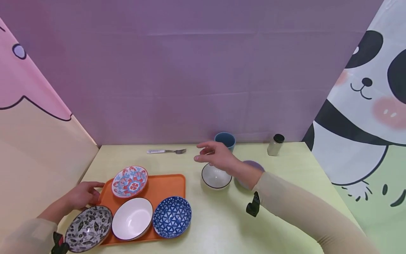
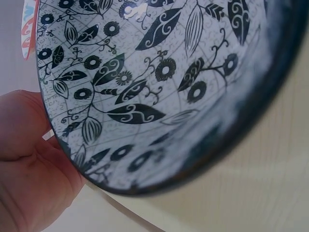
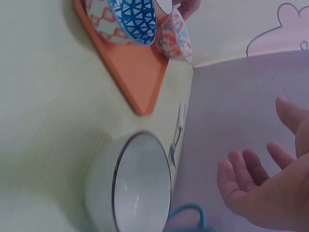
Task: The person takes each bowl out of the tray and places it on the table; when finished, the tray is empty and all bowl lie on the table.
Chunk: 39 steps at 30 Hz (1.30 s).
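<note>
My left hand (image 1: 84,195) is at the left edge of the orange tray (image 1: 169,181), fingertips right at the rim; whether they grip it I cannot tell. In the left wrist view, a black-and-white floral bowl (image 2: 130,92) hides the fingertips. That bowl stands at the tray's front left corner. My right hand (image 1: 219,155) hangs in the air, fingers loosely bent and apart, holding nothing. Nearest below it is a white bowl with a dark rim (image 1: 216,176). Behind the hand stands a blue mug (image 1: 225,139), partly covered; a purple dish (image 1: 255,165) shows beside the forearm.
The tray also bears a red-and-blue patterned bowl (image 1: 130,181), a white bowl (image 1: 132,218) and a blue triangle-patterned bowl (image 1: 172,217), which sits in a red-patterned bowl (image 3: 104,21). A fork (image 1: 166,151) lies at the back, and a black-capped jar (image 1: 275,145) stands back right.
</note>
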Each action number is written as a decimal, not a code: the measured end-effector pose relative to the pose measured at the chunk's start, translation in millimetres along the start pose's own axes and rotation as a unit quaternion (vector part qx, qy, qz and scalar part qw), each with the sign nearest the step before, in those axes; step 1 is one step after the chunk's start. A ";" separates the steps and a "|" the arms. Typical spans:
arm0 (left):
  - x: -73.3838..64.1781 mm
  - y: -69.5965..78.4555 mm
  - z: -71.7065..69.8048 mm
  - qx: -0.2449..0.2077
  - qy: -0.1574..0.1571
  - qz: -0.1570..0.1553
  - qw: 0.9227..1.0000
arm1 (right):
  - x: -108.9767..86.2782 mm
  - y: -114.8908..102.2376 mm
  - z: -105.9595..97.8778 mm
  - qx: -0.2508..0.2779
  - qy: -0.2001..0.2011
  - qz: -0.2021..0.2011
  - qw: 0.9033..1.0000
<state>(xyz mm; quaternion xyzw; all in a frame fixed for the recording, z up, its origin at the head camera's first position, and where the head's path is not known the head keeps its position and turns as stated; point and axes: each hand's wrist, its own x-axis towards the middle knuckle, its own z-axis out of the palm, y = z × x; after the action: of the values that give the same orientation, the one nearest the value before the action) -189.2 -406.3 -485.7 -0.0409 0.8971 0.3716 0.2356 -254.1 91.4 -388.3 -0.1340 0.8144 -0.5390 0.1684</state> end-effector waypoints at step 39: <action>1.0 -5.4 0.8 -0.001 0.009 -0.004 1.000 | 65.2 -1.7 172.6 0.051 -0.086 0.102 0.990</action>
<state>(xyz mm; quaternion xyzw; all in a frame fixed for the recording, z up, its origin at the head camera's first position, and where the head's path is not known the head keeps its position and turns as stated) -188.5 -409.5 -490.1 -0.0483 0.8985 0.3713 0.2291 -241.0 -79.0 -457.7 -0.0877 0.7778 -0.5460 0.2988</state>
